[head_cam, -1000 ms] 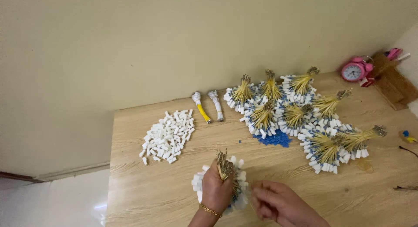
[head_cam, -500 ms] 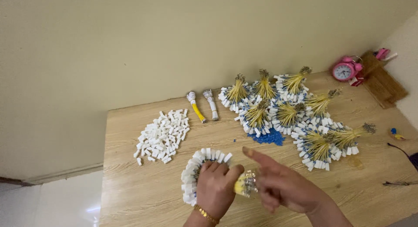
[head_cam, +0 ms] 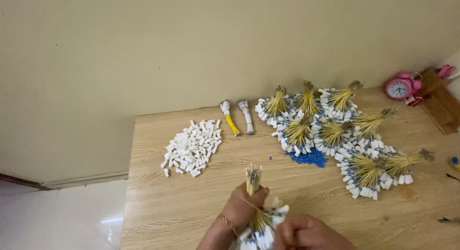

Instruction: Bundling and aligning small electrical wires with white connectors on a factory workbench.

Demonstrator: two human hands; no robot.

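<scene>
a bundle of yellow wires with white connectors (head_cam: 261, 221) is held at the near table edge, upright, stripped ends pointing up. the left hand (head_cam: 242, 207) is clenched around the wire neck just below the bare tips; the right hand (head_cam: 299, 231) is closed over the fanned connector end, low in view and partly cut off. the bundle is judged light and floppy: thin wires that splay unless pinched tight, hard plastic connectors that slide against each other. best hold is judged to be at the gathered neck, not at the loose connectors. farther out on the wooden table (head_cam: 191, 207), a heap of loose white connectors (head_cam: 192, 147) lies left, then two small tied wire bundles (head_cam: 238, 118), blue bits (head_cam: 309, 157), and a cluster of finished bundles (head_cam: 335, 130) right. a pink alarm clock (head_cam: 401, 87) stands at the far right by the wall.
</scene>
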